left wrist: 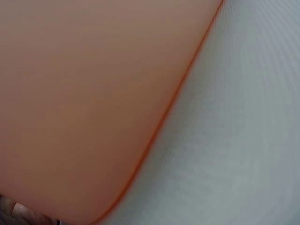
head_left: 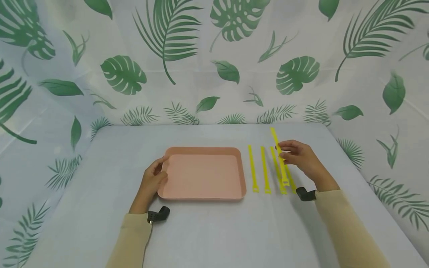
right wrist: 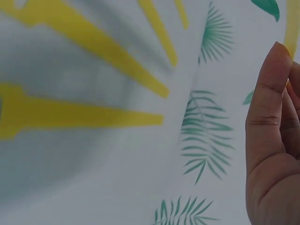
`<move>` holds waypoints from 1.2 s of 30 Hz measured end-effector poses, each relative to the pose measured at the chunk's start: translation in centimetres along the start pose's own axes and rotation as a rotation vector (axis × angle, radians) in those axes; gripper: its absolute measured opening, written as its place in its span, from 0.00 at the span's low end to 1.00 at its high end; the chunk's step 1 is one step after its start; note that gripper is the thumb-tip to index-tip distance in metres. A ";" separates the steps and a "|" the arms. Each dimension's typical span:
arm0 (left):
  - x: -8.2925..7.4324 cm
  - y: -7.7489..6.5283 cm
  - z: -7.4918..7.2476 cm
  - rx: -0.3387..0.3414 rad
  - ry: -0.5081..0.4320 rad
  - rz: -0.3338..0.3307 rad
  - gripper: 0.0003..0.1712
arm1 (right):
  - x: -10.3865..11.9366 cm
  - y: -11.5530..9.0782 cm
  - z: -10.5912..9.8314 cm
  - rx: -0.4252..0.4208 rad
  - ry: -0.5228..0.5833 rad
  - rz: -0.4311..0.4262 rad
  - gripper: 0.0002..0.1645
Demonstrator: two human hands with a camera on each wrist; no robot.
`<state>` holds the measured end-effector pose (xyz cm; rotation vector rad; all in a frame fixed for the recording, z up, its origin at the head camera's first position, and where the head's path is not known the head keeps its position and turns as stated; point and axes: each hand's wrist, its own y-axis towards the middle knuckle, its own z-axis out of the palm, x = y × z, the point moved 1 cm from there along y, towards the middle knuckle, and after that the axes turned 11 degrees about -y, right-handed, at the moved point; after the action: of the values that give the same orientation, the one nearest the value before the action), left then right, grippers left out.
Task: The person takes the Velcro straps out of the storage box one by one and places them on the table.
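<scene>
A pink rectangular tray [head_left: 203, 176] lies on the table, and my left hand [head_left: 152, 182] grips its left rim, with the thumb over the edge. In the left wrist view the tray [left wrist: 89, 108] fills most of the picture; only a bit of the hand [left wrist: 33, 215] shows in the bottom corner. Right of the tray, my right hand [head_left: 305, 158] pinches a yellow strap-type cable tie [head_left: 283, 172] with a slotted head, held upright above the others. In the right wrist view the held tie [right wrist: 291, 28] shows beside the fingertips.
Several more yellow cable ties [head_left: 253, 167] lie side by side on the white table [head_left: 207, 234], between the tray and my right hand. A leaf-patterned white cloth [head_left: 191, 85] stands behind the table and along both sides.
</scene>
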<state>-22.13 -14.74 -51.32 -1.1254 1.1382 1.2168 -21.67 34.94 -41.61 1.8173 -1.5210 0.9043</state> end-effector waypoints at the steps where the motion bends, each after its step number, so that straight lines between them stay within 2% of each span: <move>1: 0.0 0.0 0.0 -0.001 0.000 0.000 0.39 | -0.3 0.0 -0.2 -0.002 -0.010 0.010 0.28; 14: -0.1 0.0 -0.2 -0.002 0.015 0.003 0.39 | -3.8 -0.4 -2.3 0.010 -0.106 0.147 0.30; 25: -0.1 0.0 -0.2 -0.011 0.006 0.005 0.39 | -5.9 0.2 -2.7 0.015 -0.152 0.313 0.30; 36: 0.0 0.0 0.0 -0.002 -0.015 -0.007 0.40 | -7.7 0.3 -2.8 0.025 -0.214 0.362 0.27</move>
<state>-22.13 -14.74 -51.31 -1.1194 1.1208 1.2192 -23.16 41.61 -46.16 1.7305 -2.0273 0.9162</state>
